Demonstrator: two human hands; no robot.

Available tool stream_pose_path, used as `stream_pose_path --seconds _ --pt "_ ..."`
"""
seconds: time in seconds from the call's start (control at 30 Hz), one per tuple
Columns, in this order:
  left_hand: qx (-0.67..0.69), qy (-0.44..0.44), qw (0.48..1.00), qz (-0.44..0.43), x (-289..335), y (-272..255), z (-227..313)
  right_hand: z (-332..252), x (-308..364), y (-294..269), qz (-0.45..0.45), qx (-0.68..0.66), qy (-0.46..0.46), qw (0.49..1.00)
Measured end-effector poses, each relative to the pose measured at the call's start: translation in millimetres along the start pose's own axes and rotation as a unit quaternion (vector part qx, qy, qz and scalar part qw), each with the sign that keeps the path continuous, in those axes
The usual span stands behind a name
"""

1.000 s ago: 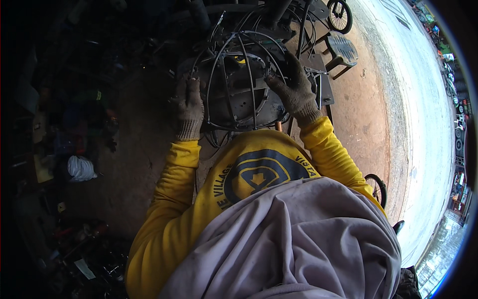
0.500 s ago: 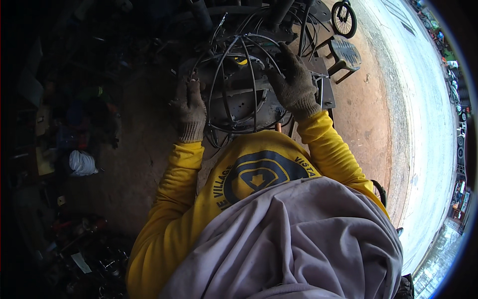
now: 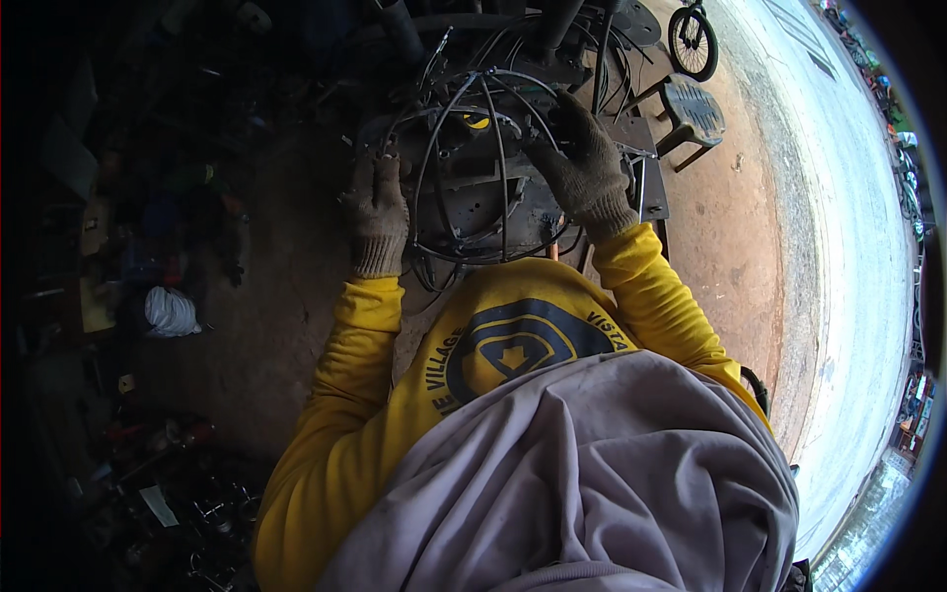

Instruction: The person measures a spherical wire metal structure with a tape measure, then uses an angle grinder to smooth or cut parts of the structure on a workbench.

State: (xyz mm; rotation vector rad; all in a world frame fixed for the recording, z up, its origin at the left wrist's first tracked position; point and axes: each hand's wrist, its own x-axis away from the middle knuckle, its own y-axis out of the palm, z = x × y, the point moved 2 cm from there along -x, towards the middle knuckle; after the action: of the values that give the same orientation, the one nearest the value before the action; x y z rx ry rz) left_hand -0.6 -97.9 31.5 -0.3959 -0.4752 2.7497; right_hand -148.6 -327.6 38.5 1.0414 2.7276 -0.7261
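Note:
A round, dome-like frame of bent dark metal rods (image 3: 502, 163) stands in front of me, its rods meeting at the top. My left hand (image 3: 378, 212), in a grey-brown knitted glove, is closed at the left side of the frame, where a curved rod runs down to its fingertips. On the opposite side my right hand (image 3: 590, 178), gloved alike, has its thumb and fingers around another curved rod. Behind and below the rods is a dark, worn metal work surface (image 3: 473, 180) with a small yellow patch (image 3: 477, 121) showing through.
Bent rods and cables tangle beyond the frame. A dark stool (image 3: 693, 107) stands to the right, with a wheel (image 3: 692, 44) farther off. To the left, a white bundle (image 3: 172, 312) lies among dim clutter. A bright paved strip (image 3: 838, 296) runs along the right.
Both hands keep their places on the frame, which looks nearly still. The surroundings shift slightly right and down in the picture.

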Motion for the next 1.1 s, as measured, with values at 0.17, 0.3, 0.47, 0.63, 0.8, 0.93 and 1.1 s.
stream_pose_path --seconds 0.17,0.3,0.47,0.63,0.8,0.93,1.1 --pt "0.067 -0.014 0.998 -0.003 -4 5 -2 8 2 -1 0.004 -0.042 0.015 0.999" --pt "0.019 -0.009 1.000 -0.004 -5 6 8 12 3 -5 0.001 -0.079 0.020 0.997" --pt "0.013 0.022 1.000 0.003 -8 9 3 12 3 -10 -0.004 -0.091 0.026 0.996" --pt "0.034 -0.005 0.999 -0.012 -8 11 10 17 3 -13 -0.013 -0.094 0.046 0.994" --pt "0.167 -0.073 0.983 0.012 -8 14 13 9 6 -16 -0.028 -0.103 0.060 0.992" --pt "0.142 -0.079 0.987 0.001 -12 10 9 11 4 -14 -0.027 -0.128 0.050 0.990" --pt "0.143 -0.031 0.989 0.002 -10 9 13 2 9 -16 -0.009 -0.139 -0.010 0.990"
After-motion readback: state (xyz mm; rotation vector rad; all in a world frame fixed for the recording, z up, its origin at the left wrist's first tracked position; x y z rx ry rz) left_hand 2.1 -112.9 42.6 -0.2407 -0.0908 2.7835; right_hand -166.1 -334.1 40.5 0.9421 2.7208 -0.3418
